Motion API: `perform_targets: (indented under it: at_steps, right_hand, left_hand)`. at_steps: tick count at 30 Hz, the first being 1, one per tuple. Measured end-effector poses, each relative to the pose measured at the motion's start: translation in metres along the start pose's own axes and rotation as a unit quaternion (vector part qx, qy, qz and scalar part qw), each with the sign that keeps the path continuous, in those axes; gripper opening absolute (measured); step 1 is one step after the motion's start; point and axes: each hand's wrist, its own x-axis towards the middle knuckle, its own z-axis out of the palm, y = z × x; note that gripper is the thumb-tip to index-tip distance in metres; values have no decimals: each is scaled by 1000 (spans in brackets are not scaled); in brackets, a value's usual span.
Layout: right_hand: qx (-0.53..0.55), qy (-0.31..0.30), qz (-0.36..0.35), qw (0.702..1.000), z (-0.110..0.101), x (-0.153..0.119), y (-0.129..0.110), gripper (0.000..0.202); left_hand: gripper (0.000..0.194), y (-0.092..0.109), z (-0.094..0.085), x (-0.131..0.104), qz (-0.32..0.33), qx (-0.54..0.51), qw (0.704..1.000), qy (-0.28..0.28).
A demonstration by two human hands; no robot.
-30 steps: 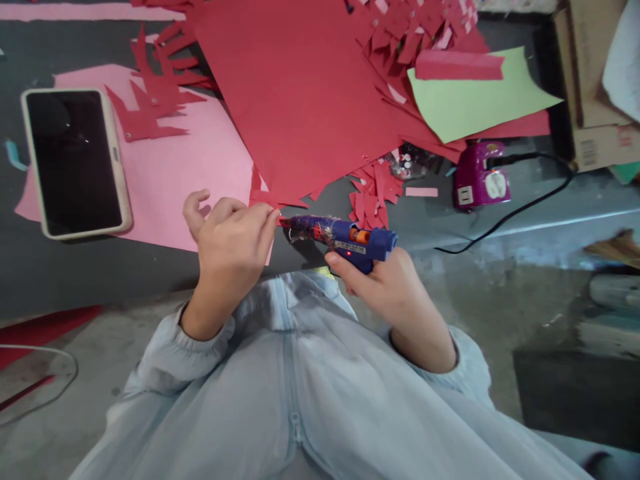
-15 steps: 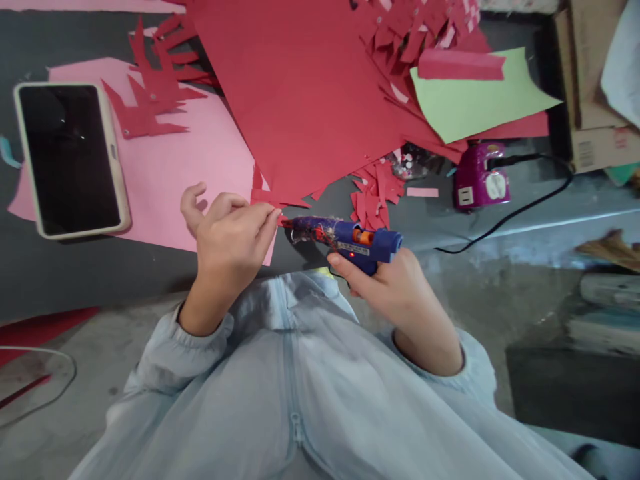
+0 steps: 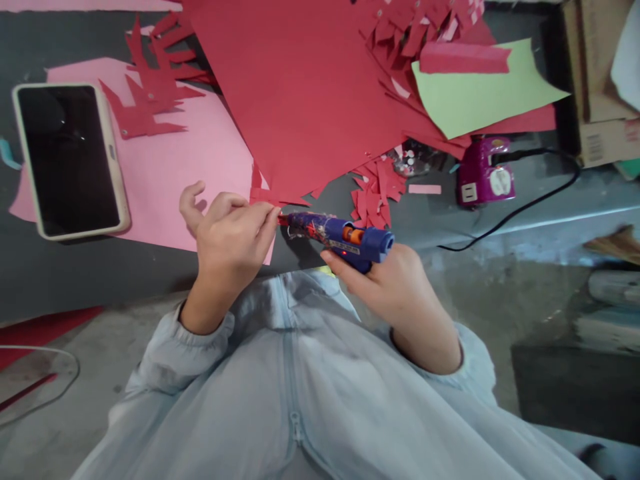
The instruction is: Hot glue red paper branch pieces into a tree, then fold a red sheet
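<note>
Near the large red sheet (image 3: 300, 100), a blue glue gun (image 3: 327, 231) is clasped by the right grip (image 3: 390, 283); beside its nozzle (image 3: 283, 220), the left grip (image 3: 233, 232) is pinched closed, anything held too small to tell.

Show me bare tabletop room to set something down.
Bare gray tabletop lies below the smartphone, left of the left hand; another patch lies below the small pink strip, between red paper scraps and purple power adapter. Crowded around the red sheet and green paper.

Gray table (image 3: 150, 275) bears pink paper (image 3: 210, 150), red scraps (image 3: 376, 193).
</note>
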Motion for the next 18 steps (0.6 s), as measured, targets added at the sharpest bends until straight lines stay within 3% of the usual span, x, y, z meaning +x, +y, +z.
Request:
perform_targets:
  at_steps: [7, 18]
  right_hand:
    - [-26, 12, -27, 999, -1, -3, 3, 44]
    - [-16, 6, 13, 1000, -4, -3, 12, 42]
  left_hand:
    - [24, 1, -1, 0, -9, 1, 1000, -4]
    - [25, 0, 0, 0, 5, 13, 1000, 5]
